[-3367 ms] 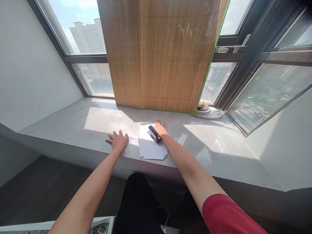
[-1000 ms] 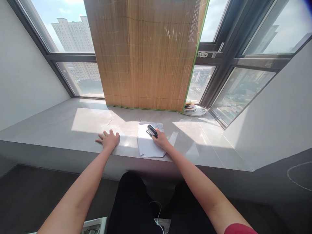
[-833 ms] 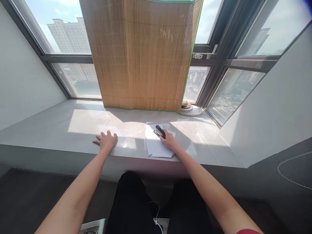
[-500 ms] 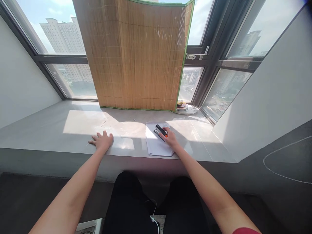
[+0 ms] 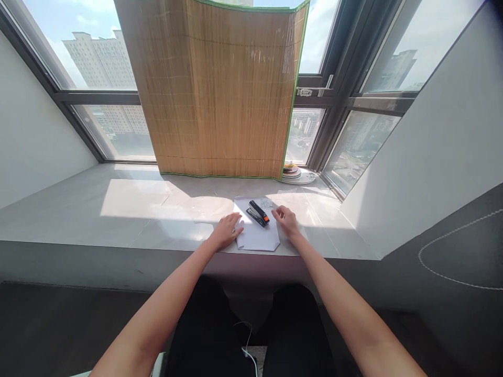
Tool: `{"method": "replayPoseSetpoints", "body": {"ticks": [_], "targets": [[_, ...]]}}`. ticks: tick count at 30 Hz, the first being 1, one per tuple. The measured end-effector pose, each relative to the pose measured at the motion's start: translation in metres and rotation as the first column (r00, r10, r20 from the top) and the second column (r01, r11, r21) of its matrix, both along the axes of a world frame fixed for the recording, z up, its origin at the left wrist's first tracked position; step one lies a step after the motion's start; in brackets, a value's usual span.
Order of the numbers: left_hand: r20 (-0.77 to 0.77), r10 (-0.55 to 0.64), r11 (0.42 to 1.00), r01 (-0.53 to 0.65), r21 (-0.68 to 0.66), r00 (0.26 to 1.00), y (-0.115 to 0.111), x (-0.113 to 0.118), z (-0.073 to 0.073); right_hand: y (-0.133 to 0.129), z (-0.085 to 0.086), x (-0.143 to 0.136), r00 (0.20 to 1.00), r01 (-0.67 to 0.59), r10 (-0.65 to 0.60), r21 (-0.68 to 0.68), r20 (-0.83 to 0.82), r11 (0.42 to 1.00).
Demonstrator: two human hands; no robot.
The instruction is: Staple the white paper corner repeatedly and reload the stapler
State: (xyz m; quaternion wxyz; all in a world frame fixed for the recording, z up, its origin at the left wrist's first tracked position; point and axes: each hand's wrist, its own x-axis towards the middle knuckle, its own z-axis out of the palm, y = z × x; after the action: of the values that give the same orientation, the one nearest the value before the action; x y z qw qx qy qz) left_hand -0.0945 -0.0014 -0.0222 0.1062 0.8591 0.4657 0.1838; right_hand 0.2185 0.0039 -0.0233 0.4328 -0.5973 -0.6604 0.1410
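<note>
A black stapler (image 5: 258, 213) with an orange patch lies slantwise on white paper (image 5: 257, 238) near the sill's front edge. At the paper's left edge is my left hand (image 5: 227, 230), palm down, fingers apart and holding nothing. My right hand (image 5: 286, 220) rests at the paper's right edge, beside the stapler but not touching it. Its fingers are curled together, and whether they pinch the paper's edge is too small to tell. Some faint printed marks show at the paper's upper right.
A bamboo mat (image 5: 223, 94) with green edging hangs or leans before the window. Stacked plates or discs (image 5: 298, 176) sit at the sill's back right corner. The pale tiled sill (image 5: 129, 220) drops off just in front of the paper. A white cable (image 5: 250, 356) lies between my legs.
My right hand has let go of the stapler and moved right, off it. My left hand has come right across the sill to the paper's left edge. The stapler now lies on the paper.
</note>
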Motion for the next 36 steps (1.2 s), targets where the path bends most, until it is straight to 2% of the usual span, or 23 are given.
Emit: {"method": "replayPoseSetpoints", "body": {"ticks": [3,7,10,15,20,24,30,36], "targets": [[-0.095,-0.030,0.999,0.026,-0.048,0.995,-0.001,0.007,-0.003,0.001,-0.005,-0.026,0.985,-0.155,0.157,-0.042,0.074,0.987],[-0.108,-0.012,0.999,0.008,-0.038,0.994,-0.002,0.002,0.001,0.005,-0.008,-0.044,0.979,-0.115,0.130,-0.096,0.158,0.989],[-0.089,-0.005,0.999,0.001,-0.042,0.996,-0.003,0.003,0.003,0.006,-0.006,-0.039,0.988,-0.104,0.115,-0.109,0.102,0.989],[-0.074,0.013,0.998,-0.017,-0.058,0.997,-0.001,0.004,0.002,-0.001,-0.003,-0.030,0.979,-0.201,0.203,-0.069,0.025,0.977],[-0.073,0.017,0.999,-0.021,-0.049,0.997,0.000,0.003,0.000,-0.008,-0.003,-0.031,0.982,-0.190,0.190,-0.059,0.005,0.980],[-0.073,0.042,0.998,-0.045,-0.042,0.996,0.001,0.003,-0.001,-0.016,-0.005,-0.017,0.994,-0.099,0.098,0.020,0.057,0.995],[-0.045,0.056,0.996,-0.058,-0.066,0.997,0.000,0.003,0.002,-0.024,-0.016,-0.001,0.980,-0.150,0.142,0.044,0.142,0.988],[0.086,0.118,0.982,-0.104,-0.159,0.989,-0.002,0.001,0.006,-0.016,-0.030,-0.004,0.978,-0.088,0.062,0.128,0.197,0.988]]}}
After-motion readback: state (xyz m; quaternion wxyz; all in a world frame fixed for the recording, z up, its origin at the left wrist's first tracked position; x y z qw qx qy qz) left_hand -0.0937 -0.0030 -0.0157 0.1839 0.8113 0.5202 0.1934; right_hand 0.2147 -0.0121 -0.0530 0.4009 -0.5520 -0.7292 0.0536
